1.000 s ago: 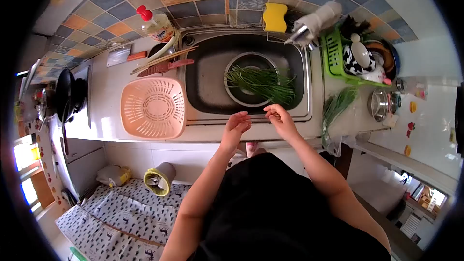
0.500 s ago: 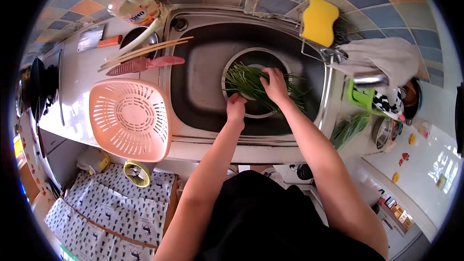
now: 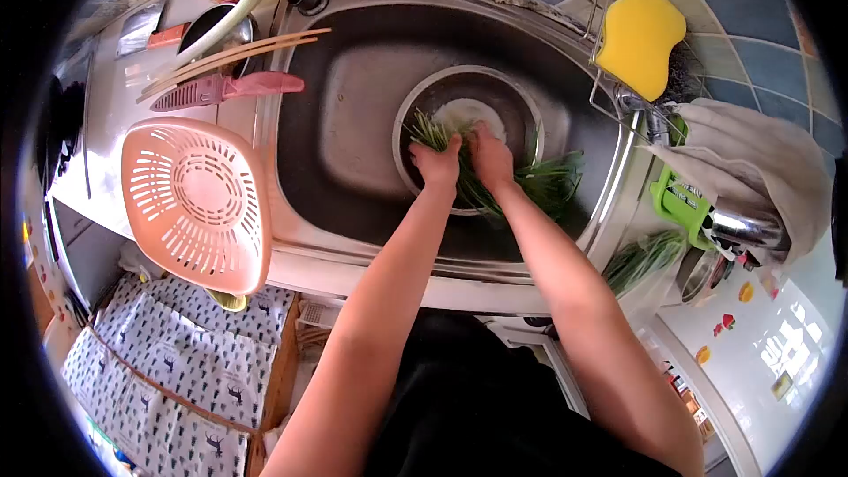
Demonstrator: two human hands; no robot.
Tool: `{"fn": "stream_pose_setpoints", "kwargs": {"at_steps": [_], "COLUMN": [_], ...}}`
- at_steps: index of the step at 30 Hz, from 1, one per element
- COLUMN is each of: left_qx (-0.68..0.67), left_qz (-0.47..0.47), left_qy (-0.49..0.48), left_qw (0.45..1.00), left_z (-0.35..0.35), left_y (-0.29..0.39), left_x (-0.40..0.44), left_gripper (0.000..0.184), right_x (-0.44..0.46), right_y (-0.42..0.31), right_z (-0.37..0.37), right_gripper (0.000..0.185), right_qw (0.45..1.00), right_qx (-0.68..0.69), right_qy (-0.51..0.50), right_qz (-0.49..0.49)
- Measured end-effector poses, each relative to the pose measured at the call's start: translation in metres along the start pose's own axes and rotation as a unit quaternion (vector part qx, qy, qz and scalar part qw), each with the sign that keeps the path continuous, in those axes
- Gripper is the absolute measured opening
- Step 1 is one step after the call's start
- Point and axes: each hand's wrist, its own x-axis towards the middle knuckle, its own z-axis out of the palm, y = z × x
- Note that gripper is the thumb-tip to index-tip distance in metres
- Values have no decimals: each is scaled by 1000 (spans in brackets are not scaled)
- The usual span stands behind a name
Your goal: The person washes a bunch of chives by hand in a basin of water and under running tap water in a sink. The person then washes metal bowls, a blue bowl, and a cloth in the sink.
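A bunch of long, thin green chives (image 3: pixel 549 184) lies across a round metal basin (image 3: pixel 403 131) inside the sink (image 3: pixel 353 150). My left hand (image 3: pixel 435 162) is closed around the bunch near its left end, where a tuft of stalks pokes out past the fingers. Close beside it, my right hand (image 3: pixel 491 159) is bent over the same bunch with curled fingers, their tips partly hidden. The leafy ends spread over the basin's right rim. A white round patch shows in the basin behind my hands; whether it is water or something else is unclear.
Left of the sink stand a pink colander (image 3: pixel 196 199), a pink-handled knife (image 3: pixel 225 90), wooden chopsticks (image 3: pixel 234 55) and a pot (image 3: pixel 231 26). A yellow sponge (image 3: pixel 640 38) sits in a rack at the right, near a grey cloth (image 3: pixel 751 155) and bagged greens (image 3: pixel 647 261).
The left hand has moved up and now grips the bunch. The right hand has shifted slightly left and down, closer to the left. The white patch is more exposed, and the view has shifted.
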Motion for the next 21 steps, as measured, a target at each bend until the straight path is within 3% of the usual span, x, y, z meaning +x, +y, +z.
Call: {"fn": "stream_pose_setpoints", "kwargs": {"at_steps": [2, 5, 6, 9, 10, 12, 13, 14, 16, 17, 18, 21], "left_qx": [51, 116, 136, 140, 115, 64, -23, -110, -155, -115, -74, -86], "left_qz": [40, 66, 68, 82, 66, 34, 25, 15, -16, -39, -60, -74], "left_qy": [5, 4, 3, -36, -35, -33, -10, 13, 10, -16, -44, -54], "left_qw": [998, 991, 988, 986, 991, 997, 999, 994, 988, 992, 995, 992], "left_z": [7, 5, 3, -5, -6, -6, 4, 18, 16, 2, -12, -18], "left_y": [-5, -1, 1, -11, -16, -27, -40, -57, -50, -26, -2, 1], "left_x": [12, 7, 5, 18, 22, 30, 42, 58, 49, 25, 0, -3], "left_gripper": [92, 91, 90, 78, 72, 61, 58, 55, 54, 55, 56, 52], "right_x": [-2, -1, -4, -1, 1, 6, 5, -1, 4, 7, 11, 5], "right_y": [12, 21, 14, 22, 29, 28, 23, 3, 9, 16, 33, 24], "right_z": [0, 14, 24, 14, 14, 7, -1, -17, -11, -4, 8, -5], "right_gripper": [43, 52, 51, 47, 41, 40, 39, 38, 40, 40, 46, 52], "right_qw": [990, 974, 976, 991, 988, 994, 992, 993, 999, 994, 990, 981], "right_qx": [70, 127, 89, -42, -41, 30, 66, 56, -21, -60, -61, -57], "right_qy": [110, 183, 198, 61, 87, 104, 112, 21, -41, -71, 6, 144], "right_qz": [44, -26, -22, -113, -121, -34, 11, 100, -1, -52, -130, -114]}}
